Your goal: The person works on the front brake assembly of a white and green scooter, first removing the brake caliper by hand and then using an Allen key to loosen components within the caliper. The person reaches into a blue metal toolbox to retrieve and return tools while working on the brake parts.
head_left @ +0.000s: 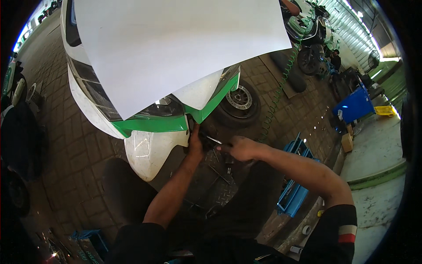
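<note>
In front of me stands a white and green scooter; its green trim (pixel 154 124) and white front fender (pixel 151 152) face me. My left hand (pixel 196 143) reaches up beside the fender, under the green trim. Its fingers are mostly hidden there against dark parts. Right of it, my right hand (pixel 241 148) is closed round a screwdriver-like tool (pixel 214 140), whose bright metal shaft points toward the dark parts by my left hand. What its tip touches is too small to tell. A large white sheet (pixel 176 48) covers the scooter's upper body.
A loose wheel (pixel 239 100) lies behind the scooter, near a coiled green hose (pixel 274 101). A blue toolbox (pixel 293 198) stands right of my legs; thin tools (pixel 219 174) lie between them. Another blue box (pixel 90 244) sits lower left. Other motorcycles and people are farther back.
</note>
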{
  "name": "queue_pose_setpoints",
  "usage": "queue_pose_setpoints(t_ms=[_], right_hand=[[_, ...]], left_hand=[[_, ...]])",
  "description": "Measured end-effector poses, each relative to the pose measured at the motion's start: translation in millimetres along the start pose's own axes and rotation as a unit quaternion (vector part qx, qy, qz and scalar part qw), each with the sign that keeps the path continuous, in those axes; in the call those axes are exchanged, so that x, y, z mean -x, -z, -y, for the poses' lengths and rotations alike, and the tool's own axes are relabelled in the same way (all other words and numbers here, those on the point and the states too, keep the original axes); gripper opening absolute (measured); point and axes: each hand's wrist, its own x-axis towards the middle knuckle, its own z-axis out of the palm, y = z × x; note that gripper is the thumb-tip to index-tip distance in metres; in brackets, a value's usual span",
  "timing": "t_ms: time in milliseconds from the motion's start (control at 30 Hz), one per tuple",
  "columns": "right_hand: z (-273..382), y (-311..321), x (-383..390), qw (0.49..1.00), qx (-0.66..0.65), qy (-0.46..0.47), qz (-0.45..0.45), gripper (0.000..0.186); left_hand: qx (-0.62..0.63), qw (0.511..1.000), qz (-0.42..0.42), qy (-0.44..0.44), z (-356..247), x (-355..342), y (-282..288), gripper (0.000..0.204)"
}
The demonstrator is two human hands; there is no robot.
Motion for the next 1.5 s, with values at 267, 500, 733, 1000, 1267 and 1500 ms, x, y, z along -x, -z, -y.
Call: queue_pose_setpoints(t_ms=[267,500,733,1000,1267,1500], right_hand=[[6,7,4,0.991,0.119,0.047,-0.032,0.065],[5,5,7,0.992,0.112,0.019,-0.061,0.053],[8,0,6,0.994,0.091,0.006,-0.06,0.053],[22,7,60,0.95,-0.284,-0.106,0.074,0.051],[30,10,84,0.988,-0.122,-0.021,0.09,0.038],[16,-2,75,0.978,-0.192,-0.074,0.04,0.061]], left_hand=[[0.03,0.997,-0.009,-0.071,1,5,-15,0.052],[-0.004,0.992,-0.045,-0.122,1,5,-26,0.055],[0.014,0.998,-0.009,-0.065,-5,6,-17,0.057],[0.09,0.996,0.011,0.005,-11,25,-28,0.062],[0.126,0.991,0.045,0.009,-9,17,-20,0.066],[0.119,0.992,0.046,0.014,-7,16,-21,0.068]])
